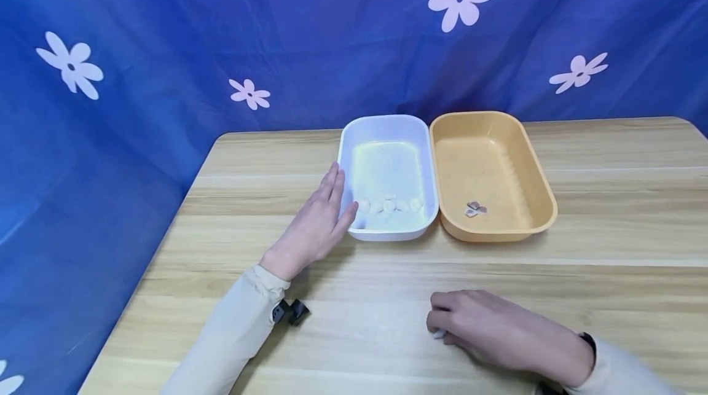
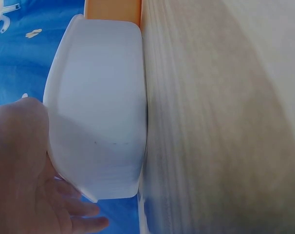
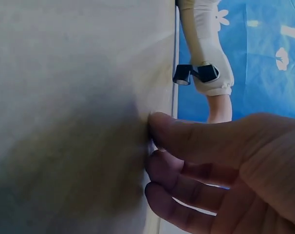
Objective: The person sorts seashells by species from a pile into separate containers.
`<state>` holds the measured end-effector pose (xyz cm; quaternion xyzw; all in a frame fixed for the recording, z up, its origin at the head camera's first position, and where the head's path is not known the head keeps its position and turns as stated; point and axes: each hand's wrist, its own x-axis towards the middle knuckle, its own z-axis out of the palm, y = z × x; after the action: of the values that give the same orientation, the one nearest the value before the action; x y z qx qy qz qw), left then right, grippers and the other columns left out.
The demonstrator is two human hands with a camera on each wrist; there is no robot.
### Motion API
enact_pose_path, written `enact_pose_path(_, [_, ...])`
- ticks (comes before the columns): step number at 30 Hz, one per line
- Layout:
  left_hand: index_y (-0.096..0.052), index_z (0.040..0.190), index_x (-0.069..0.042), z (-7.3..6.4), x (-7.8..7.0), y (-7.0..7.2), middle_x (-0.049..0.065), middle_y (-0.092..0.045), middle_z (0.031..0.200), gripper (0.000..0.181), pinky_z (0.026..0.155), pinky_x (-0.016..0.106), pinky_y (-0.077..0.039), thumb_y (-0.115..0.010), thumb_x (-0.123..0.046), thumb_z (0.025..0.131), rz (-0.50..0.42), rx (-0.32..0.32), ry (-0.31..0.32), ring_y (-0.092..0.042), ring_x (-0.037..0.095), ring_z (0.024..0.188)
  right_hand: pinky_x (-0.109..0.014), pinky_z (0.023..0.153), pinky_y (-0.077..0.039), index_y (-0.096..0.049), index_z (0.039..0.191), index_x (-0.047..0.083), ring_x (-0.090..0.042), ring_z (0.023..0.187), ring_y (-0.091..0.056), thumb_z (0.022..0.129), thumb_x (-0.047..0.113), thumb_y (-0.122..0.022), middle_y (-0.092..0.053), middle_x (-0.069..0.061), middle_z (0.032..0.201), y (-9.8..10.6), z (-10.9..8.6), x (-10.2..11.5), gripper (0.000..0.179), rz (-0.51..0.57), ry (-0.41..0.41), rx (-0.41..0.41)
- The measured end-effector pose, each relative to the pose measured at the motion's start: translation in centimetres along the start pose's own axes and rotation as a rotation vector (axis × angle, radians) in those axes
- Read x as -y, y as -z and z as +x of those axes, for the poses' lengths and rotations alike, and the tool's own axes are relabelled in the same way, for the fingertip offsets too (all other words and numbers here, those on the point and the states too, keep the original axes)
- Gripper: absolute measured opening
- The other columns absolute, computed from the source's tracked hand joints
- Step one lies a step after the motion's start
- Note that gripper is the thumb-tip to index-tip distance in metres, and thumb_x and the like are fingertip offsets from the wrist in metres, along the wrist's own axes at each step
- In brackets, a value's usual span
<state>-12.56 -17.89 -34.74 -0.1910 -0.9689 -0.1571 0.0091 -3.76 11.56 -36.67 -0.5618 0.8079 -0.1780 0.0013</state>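
My left hand (image 1: 312,223), its fingers straight, rests at the left rim of a white plastic tub (image 1: 387,234). In the left wrist view the thumb and fingers lie along that tub's side. Inside it, several small white pieces (image 1: 389,206), perhaps shells or stones, lie in a row near the front. On the table in front of the tubs, my right hand (image 1: 487,324) has curled fingers and pinches a small pale piece (image 1: 439,334), mostly hidden by the fingertips. Its kind cannot be made out.
A yellow-orange tub (image 1: 498,236) stands against the white one's right side, holding a few small grey-and-white pieces (image 1: 475,209). Both tubs sit near the back edge of the wooden table (image 1: 359,321). Behind hangs a blue cloth (image 1: 332,45) with white flowers.
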Motion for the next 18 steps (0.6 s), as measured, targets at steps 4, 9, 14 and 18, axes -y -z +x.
enact_pose_path(4, [-0.008,0.151,0.007,0.0,0.0,0.0,0.023,0.0,0.159,0.07,0.119,0.041,-0.016,-0.027,-0.042,0.104,-0.007,0.012,0.004,-0.01,0.032,0.146,-0.008,0.06,-0.041,-0.058,0.081,0.021,0.006,0.067,-0.045,0.09,0.012,-0.068,-0.046,0.016,0.078,0.4,0.1,-0.4,0.016,0.089,-0.035,-0.037])
enact_pose_path(9, [-0.007,0.151,0.007,0.3,-0.2,0.1,0.023,0.001,0.159,0.07,0.118,0.04,-0.018,-0.027,-0.041,0.104,-0.008,0.022,0.003,-0.014,0.034,0.145,-0.009,0.067,-0.046,-0.064,0.09,0.021,0.006,0.075,-0.054,0.095,0.012,-0.062,-0.059,0.015,0.082,2.9,-0.1,-1.8,0.01,0.246,-0.063,-0.165])
enact_pose_path(14, [-0.007,0.151,0.007,0.4,-0.2,0.2,0.023,0.001,0.159,0.07,0.117,0.041,-0.022,-0.028,-0.04,0.104,-0.013,0.027,0.013,-0.018,0.035,0.144,-0.013,0.083,-0.049,-0.072,0.101,0.02,-0.001,0.086,-0.063,0.085,0.007,-0.072,-0.068,0.012,0.095,6.7,0.0,-4.0,0.021,0.217,-0.03,-0.4])
enact_pose_path(18, [-0.007,0.152,0.006,0.3,-0.1,0.3,0.021,0.002,0.16,0.07,0.116,0.042,-0.024,-0.029,-0.04,0.104,-0.022,0.035,0.029,-0.021,0.035,0.143,-0.014,0.083,-0.048,-0.074,0.102,0.02,-0.005,0.087,-0.063,0.082,0.0,-0.073,-0.068,0.013,0.097,9.3,0.6,-6.3,0.028,0.157,-0.106,-0.441])
